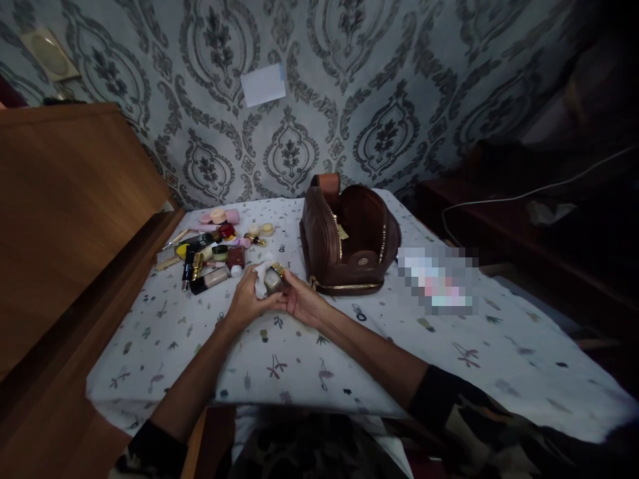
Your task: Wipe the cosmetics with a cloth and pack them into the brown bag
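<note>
Between my two hands is a small bottle with a gold-coloured cap, tilted just above the tablecloth. My right hand grips it from the right, fingers closed around its side and cap. A crumpled white wipe or tissue is pinched in my left hand and pressed against the bottle's left side. Right behind my right hand stands a brown leather bag, its zipped top gaping. To the left of my hands lies a loose group of cosmetics, among them a foundation bottle with a black cap.
Small jars, tubes and a dark red box crowd the table's back left. A wooden panel borders the left side. On the right lies a blurred-out flat item. Patterned wallpaper rises behind the printed tablecloth.
</note>
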`<state>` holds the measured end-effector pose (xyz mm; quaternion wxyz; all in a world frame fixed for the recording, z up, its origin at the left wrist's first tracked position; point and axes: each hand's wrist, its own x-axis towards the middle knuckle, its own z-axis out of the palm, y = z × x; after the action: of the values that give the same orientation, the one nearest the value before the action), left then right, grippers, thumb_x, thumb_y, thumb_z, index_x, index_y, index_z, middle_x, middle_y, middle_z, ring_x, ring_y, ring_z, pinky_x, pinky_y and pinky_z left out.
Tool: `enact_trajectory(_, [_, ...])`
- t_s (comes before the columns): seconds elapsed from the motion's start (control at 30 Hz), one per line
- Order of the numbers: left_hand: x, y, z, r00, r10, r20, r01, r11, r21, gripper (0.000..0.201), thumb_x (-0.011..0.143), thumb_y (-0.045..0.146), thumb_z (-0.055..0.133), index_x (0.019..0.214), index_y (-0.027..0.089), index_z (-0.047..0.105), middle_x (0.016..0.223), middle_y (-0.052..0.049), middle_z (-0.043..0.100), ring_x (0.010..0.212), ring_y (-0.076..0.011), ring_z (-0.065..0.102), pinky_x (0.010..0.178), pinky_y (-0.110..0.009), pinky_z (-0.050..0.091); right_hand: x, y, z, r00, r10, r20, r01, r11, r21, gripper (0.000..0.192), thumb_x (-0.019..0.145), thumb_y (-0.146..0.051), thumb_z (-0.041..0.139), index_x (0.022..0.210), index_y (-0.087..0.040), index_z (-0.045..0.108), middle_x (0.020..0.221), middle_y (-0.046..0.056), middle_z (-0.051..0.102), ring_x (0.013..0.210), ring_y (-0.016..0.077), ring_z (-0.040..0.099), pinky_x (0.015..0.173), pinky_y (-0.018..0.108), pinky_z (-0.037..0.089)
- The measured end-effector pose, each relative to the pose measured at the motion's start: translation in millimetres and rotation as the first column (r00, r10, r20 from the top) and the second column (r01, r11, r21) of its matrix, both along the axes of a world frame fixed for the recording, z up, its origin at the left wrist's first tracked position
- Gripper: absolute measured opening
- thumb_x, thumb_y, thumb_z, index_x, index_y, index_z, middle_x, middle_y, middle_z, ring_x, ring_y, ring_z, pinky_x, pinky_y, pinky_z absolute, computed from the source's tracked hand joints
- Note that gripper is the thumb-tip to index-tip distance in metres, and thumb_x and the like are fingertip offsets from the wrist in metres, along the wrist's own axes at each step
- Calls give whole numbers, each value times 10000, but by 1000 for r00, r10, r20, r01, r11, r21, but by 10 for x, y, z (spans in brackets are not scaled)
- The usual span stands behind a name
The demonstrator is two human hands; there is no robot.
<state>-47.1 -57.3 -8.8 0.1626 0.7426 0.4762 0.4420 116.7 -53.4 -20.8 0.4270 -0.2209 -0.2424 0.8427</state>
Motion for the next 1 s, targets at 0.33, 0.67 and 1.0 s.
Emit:
enact_trajectory(0.33, [-55, 20, 61, 951, 33, 308, 46, 968, -247, 407, 762, 457, 670, 1029, 151, 649, 1001, -67, 711, 938, -240, 643, 880, -367, 504, 31, -31, 7, 1000, 22, 12, -23, 996, 88, 322, 865, -440, 691, 1026, -205, 542, 846, 53, 749, 758, 216, 756, 695, 304, 588])
enact_trajectory(0.67, [-41, 17, 79, 990, -115, 77, 120, 991, -63, 478, 766, 417, 714, 1184, 195, 640, 1208, -91, 648, 1154, -271, 569, 1035, -415, 422, -13, -25, -1, 998, -60, 33, 59, 997, 42, 293, 862, -439, 697, 894, -193, 541, 720, 4, 713, 623, 152, 720, 608, 256, 590])
enact_trajectory(1.0, [-38, 0, 68, 975, 12, 221, 34, 978, -204, 576, 682, 468, 771, 1139, 148, 627, 1124, -101, 678, 1049, -279, 625, 963, -431, 481, -25, -60, 12, 988, -84, 133, 61, 984, 167, 438, 741, -514, 782, 927, -212, 526, 667, -37, 677, 541, 121, 667, 471, 183, 483])
